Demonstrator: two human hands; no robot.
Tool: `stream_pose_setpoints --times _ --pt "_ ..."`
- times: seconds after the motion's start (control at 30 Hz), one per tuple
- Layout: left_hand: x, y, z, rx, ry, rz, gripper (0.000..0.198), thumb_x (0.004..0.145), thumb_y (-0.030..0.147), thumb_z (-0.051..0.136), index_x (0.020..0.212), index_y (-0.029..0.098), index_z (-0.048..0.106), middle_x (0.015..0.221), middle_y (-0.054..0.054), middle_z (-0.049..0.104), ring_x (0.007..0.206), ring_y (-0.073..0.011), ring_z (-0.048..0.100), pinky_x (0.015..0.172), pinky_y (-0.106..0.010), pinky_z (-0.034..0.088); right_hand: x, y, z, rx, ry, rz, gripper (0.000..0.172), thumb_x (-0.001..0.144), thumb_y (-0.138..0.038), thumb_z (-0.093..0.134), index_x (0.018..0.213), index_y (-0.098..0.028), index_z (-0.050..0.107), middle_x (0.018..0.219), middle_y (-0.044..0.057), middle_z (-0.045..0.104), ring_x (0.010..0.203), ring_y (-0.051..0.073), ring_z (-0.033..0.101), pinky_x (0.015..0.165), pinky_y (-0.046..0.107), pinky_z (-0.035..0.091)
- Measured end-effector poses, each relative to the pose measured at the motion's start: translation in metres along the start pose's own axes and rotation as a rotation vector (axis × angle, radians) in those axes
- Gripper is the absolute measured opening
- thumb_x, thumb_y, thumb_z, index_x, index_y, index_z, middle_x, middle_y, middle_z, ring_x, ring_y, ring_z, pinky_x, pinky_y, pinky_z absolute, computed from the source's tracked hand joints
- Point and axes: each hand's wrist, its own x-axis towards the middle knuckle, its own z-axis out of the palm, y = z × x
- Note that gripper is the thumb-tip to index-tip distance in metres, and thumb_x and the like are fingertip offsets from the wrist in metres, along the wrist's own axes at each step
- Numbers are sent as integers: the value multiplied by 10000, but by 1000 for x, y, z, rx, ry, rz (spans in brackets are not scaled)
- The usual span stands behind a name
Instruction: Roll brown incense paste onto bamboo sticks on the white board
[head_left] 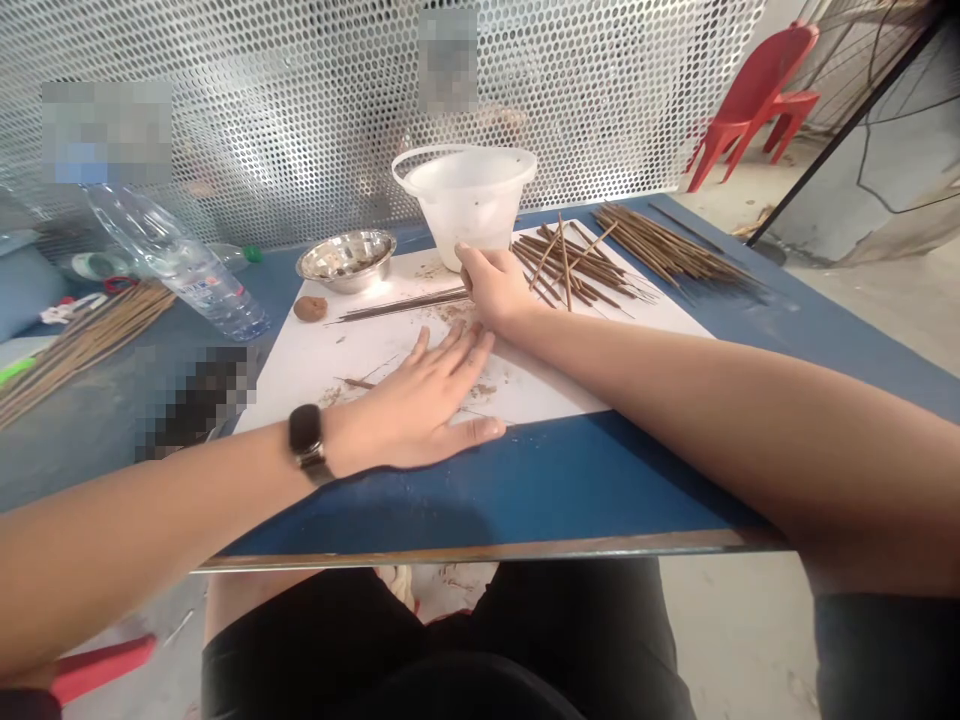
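At the far left, a bundle of thin brown sticks (82, 345) is lying on a dark surface beside the blue table (480, 500), and a plastic water bottle (180, 265) is resting on its side nearby. Further right, a steel bowl (345, 258) and a lump of brown clay (310, 308) are sitting by the far edge of a white sheet (300, 395). The left hand (416, 400) is pressing flat on that sheet, open with fingers spread, a dark watch (306, 440) on its wrist. A few long dark sticks (401, 305) are running across the sheet to the right hand (495, 285), which is curling narrowly at their end beside a white plastic pail (469, 205); whether it is gripping them cannot be told. They look light, stiff and brittle, best taken along the shaft. More brown sticks (667, 245) are lying in loose heaps further right, a perforated metal screen (600, 100) is standing along the far side, and a red plastic chair (754, 105) is standing beyond it.
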Motion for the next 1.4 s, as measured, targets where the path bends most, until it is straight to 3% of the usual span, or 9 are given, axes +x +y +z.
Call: stream_pose_setpoints --times 0.13,0.2,0.27,0.37,0.57,0.77,1.1,1.27,1.4 --pt "19 -16 -26 -84 207 -39 1180 1070 955 91 1757 84 496 1828 -299 492 1695 -491 471 1398 -692 336 -3 -5 -2 20 -2 36 530 1179 -488 463 691 -288 415 649 -31 395 692 187 431 738 347 420" --pt "12 -31 -48 -113 230 -103 1024 1091 930 287 1681 157 609 1718 -235 649 1539 -450 644 1268 -610 517 -5 -8 -3 -16 -11 23 533 1181 -464 478 683 -286 409 649 -34 388 692 186 431 738 349 403" --pt "-6 -52 -67 -76 233 -194 831 1070 869 472 1517 230 756 1540 -150 792 1357 -397 751 1184 -553 576 -7 -11 -2 -106 -51 -16 559 1181 -439 510 660 -284 380 638 -37 359 687 182 415 729 352 369" --pt "-44 -94 -83 -13 85 -283 631 973 802 644 1217 270 881 1291 -109 882 1145 -360 802 1057 -499 621 -12 -19 0 -283 -196 -128 594 1173 -361 567 624 -275 357 628 -31 386 686 176 411 729 361 332" --pt "-84 -153 -74 -92 -46 -351 466 851 760 808 1068 363 921 1234 -71 901 1112 -360 813 958 -468 635 -34 -52 8 -718 -539 -333 471 1108 -269 702 667 -242 541 760 38 635 722 196 513 692 375 324" --pt "-75 -148 -66 -160 -86 -356 360 883 654 767 963 337 917 1080 -46 899 977 -322 790 904 -439 593 -75 -80 21 -1039 -704 -291 297 1132 -415 700 1066 -160 838 1095 189 782 956 335 713 672 414 391" --pt "-66 -132 -64 -107 -140 -341 375 933 590 687 1039 286 878 1094 -46 887 958 -271 784 812 -360 552 -67 -84 14 -1139 -713 -278 266 1173 -217 598 1141 -134 849 1238 164 808 1124 315 766 795 386 497" --pt "-60 -118 -62 -107 -120 -350 345 940 539 656 1016 265 851 1066 -54 878 916 -253 773 809 -354 541 -63 -79 8 -1172 -704 -302 274 1171 -260 605 1190 -129 846 1269 179 805 1189 351 764 864 414 552" --pt "-58 -111 -61 -121 -125 -355 291 904 492 666 977 264 832 1035 -50 866 904 -256 766 811 -361 532 -79 -77 20 -1129 -709 -357 474 1197 -419 576 1396 -39 777 1458 274 753 1378 423 711 1089 517 588"
